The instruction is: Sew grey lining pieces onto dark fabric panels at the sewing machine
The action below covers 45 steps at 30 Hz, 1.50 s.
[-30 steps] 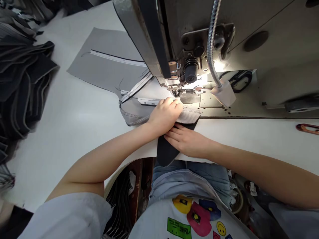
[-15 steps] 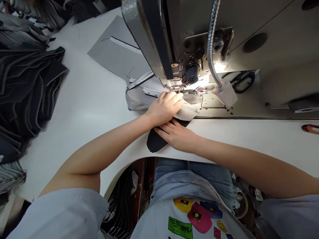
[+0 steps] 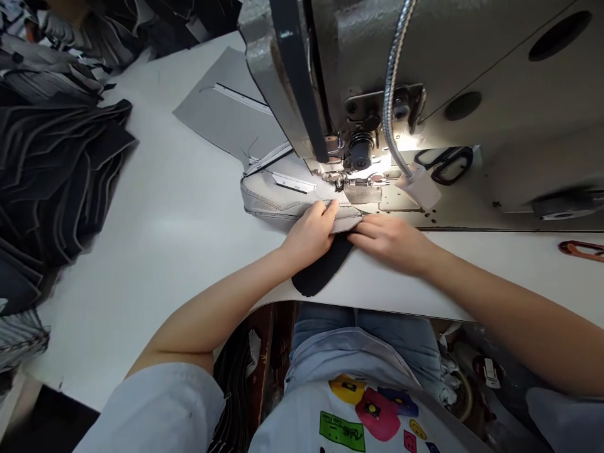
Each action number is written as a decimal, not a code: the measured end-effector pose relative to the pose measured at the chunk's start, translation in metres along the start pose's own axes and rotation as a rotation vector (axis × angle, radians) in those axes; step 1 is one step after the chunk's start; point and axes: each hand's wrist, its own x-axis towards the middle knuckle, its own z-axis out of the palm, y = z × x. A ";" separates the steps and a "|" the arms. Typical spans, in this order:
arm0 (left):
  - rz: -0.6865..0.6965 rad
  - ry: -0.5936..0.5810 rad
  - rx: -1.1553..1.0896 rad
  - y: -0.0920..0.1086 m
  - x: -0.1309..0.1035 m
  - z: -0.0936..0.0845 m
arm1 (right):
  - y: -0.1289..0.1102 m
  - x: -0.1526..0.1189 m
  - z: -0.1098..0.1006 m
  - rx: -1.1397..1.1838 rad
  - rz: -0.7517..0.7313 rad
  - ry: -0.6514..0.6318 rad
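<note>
Grey fabric point(image 3: 278, 192) with sewn seams and white-and-black strips lies under the needle area of a sewing machine point(image 3: 361, 154). My left hand point(image 3: 313, 233) grips the fabric's near edge, thumb and fingers closed on it just in front of the presser foot. Below that edge a black rounded piece point(image 3: 323, 267) sticks out toward me, partly hidden under the grey fabric. My right hand point(image 3: 387, 242) is to the right, its fingers pressed together at the right corner of the grey fabric and the black piece; its fingertips are partly hidden.
Stacks of dark cut pieces point(image 3: 61, 182) lie on the white table point(image 3: 179, 207) at the left. Black scissors point(image 3: 448, 165) rest on the machine bed, below the lamp's flexible neck point(image 3: 392, 82). An orange thread snipper point(image 3: 580, 250) lies at the far right.
My right hand has moved right, off the black piece's middle to the fabric corner. My left hand has come down from the presser foot to the near edge. The camera view has shifted slightly.
</note>
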 end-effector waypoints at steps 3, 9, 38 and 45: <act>0.016 0.017 0.149 -0.006 0.002 0.003 | 0.012 -0.004 0.002 -0.053 0.075 0.060; -0.003 0.052 0.099 -0.013 0.000 -0.004 | 0.001 0.007 0.012 -0.133 0.101 -0.030; 0.170 0.167 0.062 -0.016 0.023 -0.001 | -0.053 0.052 0.045 0.076 0.120 -0.079; 0.146 0.041 0.092 -0.016 0.030 -0.006 | -0.064 0.071 0.044 0.057 0.203 -0.272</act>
